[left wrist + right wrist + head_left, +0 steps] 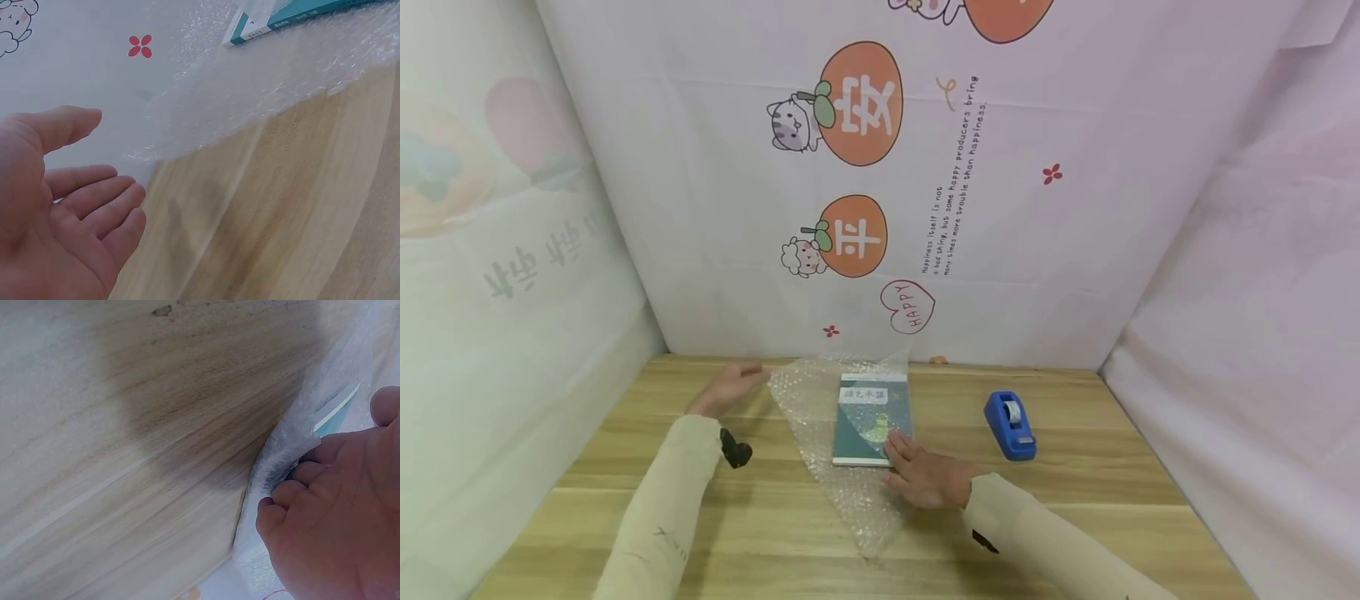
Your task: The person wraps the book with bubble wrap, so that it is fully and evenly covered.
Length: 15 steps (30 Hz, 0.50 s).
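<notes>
A teal book [872, 421] with a white title label lies on a sheet of clear bubble wrap [816, 417]. On the right, the wrap rises against the book's edge and seems folded over part of its cover. My right hand [928, 479] presses there with extended fingers, near the book's lower right corner; the right wrist view shows its fingertips against the wrap [281, 453]. Beside the wrap's upper left corner is my left hand [733, 387], holding nothing. In the left wrist view its fingers [119, 212] are relaxed, palm showing, apart from the wrap.
A blue tape dispenser [1011, 425] with a roll of tape stands on the wooden table [1075, 517], right of the book. White printed cloth [1000, 317] hangs along the table's back edge, and pale cloth walls stand on both sides.
</notes>
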Tool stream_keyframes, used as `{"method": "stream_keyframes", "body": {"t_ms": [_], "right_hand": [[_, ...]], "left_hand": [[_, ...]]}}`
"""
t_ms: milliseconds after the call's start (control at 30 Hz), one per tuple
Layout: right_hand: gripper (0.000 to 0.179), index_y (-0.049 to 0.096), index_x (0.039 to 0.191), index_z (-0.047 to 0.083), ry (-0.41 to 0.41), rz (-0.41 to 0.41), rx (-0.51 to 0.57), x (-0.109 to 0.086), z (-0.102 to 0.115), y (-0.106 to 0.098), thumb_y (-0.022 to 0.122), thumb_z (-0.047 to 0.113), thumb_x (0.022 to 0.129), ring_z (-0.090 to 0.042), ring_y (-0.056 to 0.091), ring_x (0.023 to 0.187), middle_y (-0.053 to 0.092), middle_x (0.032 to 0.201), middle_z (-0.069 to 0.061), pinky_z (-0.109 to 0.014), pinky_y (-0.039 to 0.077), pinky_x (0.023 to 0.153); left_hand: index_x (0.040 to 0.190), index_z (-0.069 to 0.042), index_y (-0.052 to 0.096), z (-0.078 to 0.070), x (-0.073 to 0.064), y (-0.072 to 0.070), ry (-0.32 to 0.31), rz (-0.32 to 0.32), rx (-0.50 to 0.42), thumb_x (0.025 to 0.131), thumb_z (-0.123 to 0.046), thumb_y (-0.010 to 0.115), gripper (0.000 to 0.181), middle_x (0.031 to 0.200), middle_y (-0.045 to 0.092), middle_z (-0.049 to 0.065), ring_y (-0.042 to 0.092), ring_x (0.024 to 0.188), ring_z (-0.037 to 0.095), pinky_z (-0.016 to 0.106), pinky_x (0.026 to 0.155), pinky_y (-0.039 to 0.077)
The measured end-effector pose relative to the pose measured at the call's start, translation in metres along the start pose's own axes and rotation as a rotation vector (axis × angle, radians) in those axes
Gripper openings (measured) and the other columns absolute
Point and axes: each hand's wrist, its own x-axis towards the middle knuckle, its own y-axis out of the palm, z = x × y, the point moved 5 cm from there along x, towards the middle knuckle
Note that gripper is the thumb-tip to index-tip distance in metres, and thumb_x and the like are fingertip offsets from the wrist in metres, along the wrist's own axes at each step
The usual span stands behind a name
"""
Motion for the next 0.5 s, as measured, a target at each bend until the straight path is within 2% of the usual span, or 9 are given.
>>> {"method": "stream_keyframes", "body": {"t_ms": [267, 400, 500], "right_hand": [[0.073, 0.014, 0.17, 0.008, 0.01, -0.004, 0.002, 0.0, -0.001, 0.001, 0.026, 0.053, 0.114, -0.027, 0.004, 0.168, 0.002, 0.18, -0.011, -0.051, 0.019, 0.136], [0.073, 0.013, 0.17, 0.009, 0.013, -0.009, -0.008, -0.001, 0.0, 0.001, 0.025, 0.054, 0.114, -0.026, 0.003, 0.168, 0.001, 0.18, -0.011, -0.051, 0.02, 0.136], [0.073, 0.013, 0.17, 0.009, 0.013, -0.012, -0.019, -0.001, 0.0, 0.002, 0.025, 0.054, 0.114, -0.026, 0.003, 0.168, 0.002, 0.18, -0.01, -0.051, 0.021, 0.135]], "left_hand": [[0.158, 0.012, 0.035, 0.014, 0.008, 0.013, 0.037, 0.013, -0.088, 0.115, -0.029, 0.044, 0.06, 0.164, 0.035, 0.035, 0.034, 0.154, 0.052, 0.063, 0.127, 0.032], [0.158, 0.014, 0.032, 0.016, 0.009, 0.022, 0.066, 0.056, -0.257, 0.115, -0.021, 0.041, 0.056, 0.166, 0.033, 0.034, 0.031, 0.157, 0.049, 0.058, 0.13, 0.028], [0.16, 0.011, 0.03, 0.019, 0.01, 0.029, 0.079, 0.098, -0.381, 0.116, -0.021, 0.039, 0.055, 0.169, 0.031, 0.029, 0.029, 0.16, 0.044, 0.053, 0.132, 0.025]]}}
